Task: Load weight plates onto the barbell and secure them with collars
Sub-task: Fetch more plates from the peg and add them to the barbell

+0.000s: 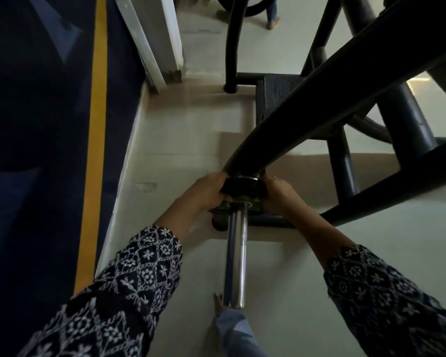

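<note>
Chrome barbell sleeve (pixel 236 256) points toward the camera, with a small black weight plate (pixel 243 188) threaded onto it near its far end, against a larger dark plate (pixel 332 99) seen edge-on. Left hand (pixel 204 194) and right hand (pixel 277 195), in patterned sleeves (pixel 129 292), curl their fingers around the small plate's opposite edges, above a pale floor (pixel 180 140).

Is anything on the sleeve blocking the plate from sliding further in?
Partly hard to tell. Both hands, left hand and right hand, grip the small black plate on the chrome barbell sleeve. A large dark plate sits right behind it, so it seems as far in as it goes.
</note>
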